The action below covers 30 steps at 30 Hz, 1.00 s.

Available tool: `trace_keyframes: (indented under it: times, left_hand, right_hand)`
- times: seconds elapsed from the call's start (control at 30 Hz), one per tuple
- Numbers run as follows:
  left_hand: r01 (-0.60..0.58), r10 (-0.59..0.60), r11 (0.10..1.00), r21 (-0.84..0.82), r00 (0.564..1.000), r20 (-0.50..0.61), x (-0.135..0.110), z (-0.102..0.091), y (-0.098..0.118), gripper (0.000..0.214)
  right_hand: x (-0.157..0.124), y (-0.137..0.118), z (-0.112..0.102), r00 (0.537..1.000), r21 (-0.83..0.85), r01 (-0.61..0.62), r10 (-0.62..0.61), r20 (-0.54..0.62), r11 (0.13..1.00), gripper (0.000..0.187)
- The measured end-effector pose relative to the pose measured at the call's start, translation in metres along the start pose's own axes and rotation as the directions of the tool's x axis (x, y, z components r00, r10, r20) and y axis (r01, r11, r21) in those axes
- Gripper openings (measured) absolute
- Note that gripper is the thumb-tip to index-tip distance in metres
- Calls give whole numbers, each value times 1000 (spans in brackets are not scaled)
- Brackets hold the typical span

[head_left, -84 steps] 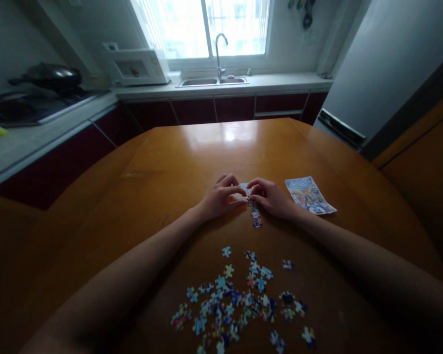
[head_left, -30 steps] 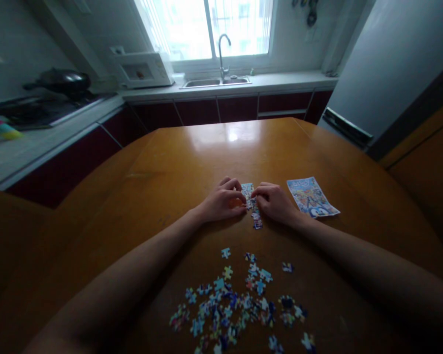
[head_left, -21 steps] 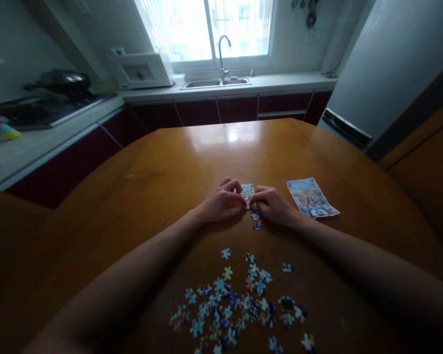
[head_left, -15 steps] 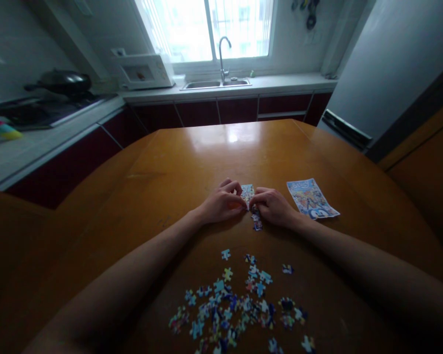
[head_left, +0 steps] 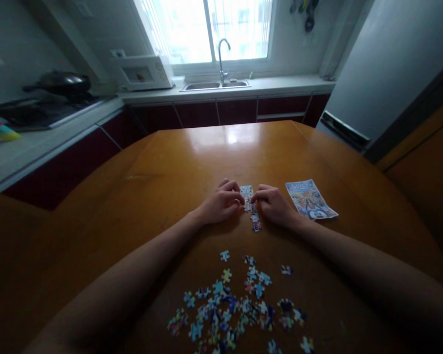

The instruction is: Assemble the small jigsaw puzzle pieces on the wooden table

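A partly joined jigsaw puzzle (head_left: 247,192) lies flat on the wooden table, with a narrow strip of pieces running toward me at its lower right. At its left edge is my left hand (head_left: 223,201), fingers curled and thumb close to them, gripping the puzzle's side. My right hand (head_left: 273,204) is closed against the right edge, its index finger and thumb pinching at the joined pieces. The fingertips hide parts of both edges. Nearer to me, loose jigsaw pieces (head_left: 225,312) are scattered in a heap, with several single ones around it.
A printed picture sheet (head_left: 310,199) rests on the table (head_left: 192,167) beyond my right forearm. Past the far table edge stand a counter with a sink (head_left: 216,85) and a microwave (head_left: 145,72). A pan (head_left: 62,82) sits on the stove at left; a fridge (head_left: 387,69) is at right.
My fingers have drawn slightly apart at the puzzle, so more of its middle and lower part shows between them. The loose pieces and the picture sheet have stayed put.
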<state>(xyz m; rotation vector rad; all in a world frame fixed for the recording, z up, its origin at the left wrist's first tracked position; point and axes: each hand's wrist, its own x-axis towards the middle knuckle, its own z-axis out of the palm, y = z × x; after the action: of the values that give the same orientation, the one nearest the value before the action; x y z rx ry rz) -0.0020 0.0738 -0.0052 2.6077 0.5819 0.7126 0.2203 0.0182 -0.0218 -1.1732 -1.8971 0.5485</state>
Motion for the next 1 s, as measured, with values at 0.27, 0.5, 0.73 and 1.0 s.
trace_keyframes:
  times: [0.27, 0.5, 0.73, 1.0]
  left_hand:
    - [-32, 31, 999, 35, 998, 54, 0, -3, 2, 19]
    - [-16, 14, 999, 42, 999, 41, 1, 3, -6, 22]
    - [-22, 21, 999, 34, 999, 40, 1, 5, -10, 28]
    - [-9, 6, 998, 60, 999, 54, 1, 5, -8, 33]
  right_hand:
    - [-1, 0, 0, 989, -37, 85, -80, 127, 996, 36]
    - [-1, 2, 2, 983, -71, 91, -79, 164, 993, 34]
    - [-1, 3, 2, 980, -92, 109, -91, 176, 990, 31]
    - [0, 1, 0, 978, -67, 114, -100, 183, 991, 32]
